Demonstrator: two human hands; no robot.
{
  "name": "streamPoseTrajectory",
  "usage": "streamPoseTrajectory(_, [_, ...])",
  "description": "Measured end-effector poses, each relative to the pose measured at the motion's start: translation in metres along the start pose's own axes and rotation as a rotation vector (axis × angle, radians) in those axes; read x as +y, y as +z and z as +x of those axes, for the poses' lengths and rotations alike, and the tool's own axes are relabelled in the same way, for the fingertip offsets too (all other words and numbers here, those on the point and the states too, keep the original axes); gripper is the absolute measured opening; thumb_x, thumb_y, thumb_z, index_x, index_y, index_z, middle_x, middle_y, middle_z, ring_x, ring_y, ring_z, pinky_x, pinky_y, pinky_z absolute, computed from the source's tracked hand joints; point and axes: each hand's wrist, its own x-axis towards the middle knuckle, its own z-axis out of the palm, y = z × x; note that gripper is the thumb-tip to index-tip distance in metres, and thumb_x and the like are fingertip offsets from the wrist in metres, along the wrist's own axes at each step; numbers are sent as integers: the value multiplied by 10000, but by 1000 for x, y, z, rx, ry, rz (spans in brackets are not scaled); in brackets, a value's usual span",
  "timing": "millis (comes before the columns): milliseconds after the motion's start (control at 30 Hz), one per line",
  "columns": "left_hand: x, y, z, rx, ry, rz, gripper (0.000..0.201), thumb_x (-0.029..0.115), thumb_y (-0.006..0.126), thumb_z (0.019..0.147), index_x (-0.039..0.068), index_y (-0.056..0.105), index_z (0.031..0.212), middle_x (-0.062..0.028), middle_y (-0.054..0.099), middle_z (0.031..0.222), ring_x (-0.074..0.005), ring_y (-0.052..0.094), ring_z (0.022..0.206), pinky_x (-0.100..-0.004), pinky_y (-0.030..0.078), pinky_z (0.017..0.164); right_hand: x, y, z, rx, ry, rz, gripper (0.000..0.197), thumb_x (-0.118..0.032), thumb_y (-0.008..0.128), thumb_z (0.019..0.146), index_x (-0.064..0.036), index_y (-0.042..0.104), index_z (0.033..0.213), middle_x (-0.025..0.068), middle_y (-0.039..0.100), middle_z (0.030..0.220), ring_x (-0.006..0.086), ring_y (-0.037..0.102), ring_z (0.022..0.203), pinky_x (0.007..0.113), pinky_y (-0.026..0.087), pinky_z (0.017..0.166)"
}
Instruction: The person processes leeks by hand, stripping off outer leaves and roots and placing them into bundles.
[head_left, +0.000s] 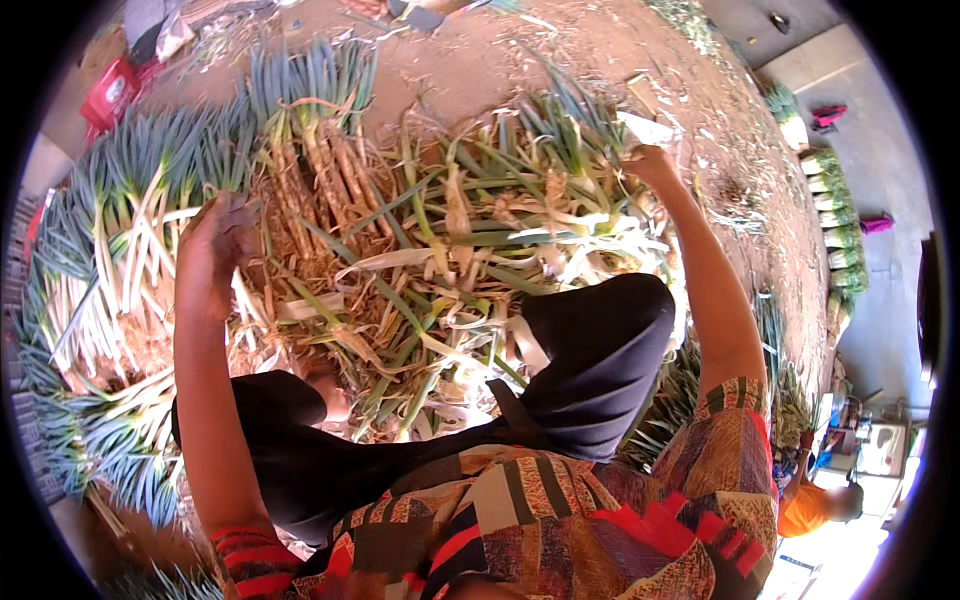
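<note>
Long green onions with blue-green leaves and pale stems lie all around my folded legs. My left hand [215, 248] is over the left side, between a stack of cleaned pale-stemmed green onions [130, 245] and an upright bundle with brown, soil-covered stems [320, 170]. Its fingers are bent but apart, and no held thing shows in them. At the far right of the pile of loose leaves and peelings [470, 240], my right hand [650, 166] is closed beside a flat, bright white piece [648, 130]. Glare and leaves hide what its fingers grip.
A red container [110, 95] stands at the far left. Scraps litter the brown ground [730, 150]. Along the grey wall at right lies a row of bundled green onions [840, 230]. A person in orange [808, 508] is at lower right; part of another person's hand [366, 7] shows at the top.
</note>
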Motion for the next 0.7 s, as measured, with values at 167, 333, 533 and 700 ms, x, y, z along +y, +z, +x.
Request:
streamPoseTrajectory(167, [3,7,3,-56,-2,34,261,268,571,864,33,573,979,-37,605,754,-90,511,550,-224,343,441,-140,100,8,-266,-351,51,502,-390,670,661,-35,620,1013,189,630,942,323,601,900,382,477,788])
streamPoseTrajectory(333, [10,18,-6,-12,-27,200,215,241,550,870,29,555,904,-35,581,720,-81,496,526,-216,347,450,-247,232,-3,-523,-474,-10,615,-402,640,749,16,473,1168,204,536,1139,351,538,1001,433,439,848])
streamPoseTrajectory(533, [-4,23,4,-24,-181,407,176,181,521,856,7,546,875,-43,568,698,-76,488,505,-195,348,443,-301,337,5,-392,-377,211,585,-442,565,820,62,475,1102,213,523,1090,340,520,1007,442,459,816])
streamPoseTrajectory(700, [-13,30,12,-58,-262,522,172,171,565,845,9,546,899,-49,574,716,-62,482,531,-180,365,464,-239,405,-1,-392,-597,-197,418,-356,489,888,-15,502,1130,141,556,1077,307,509,1024,420,403,909])
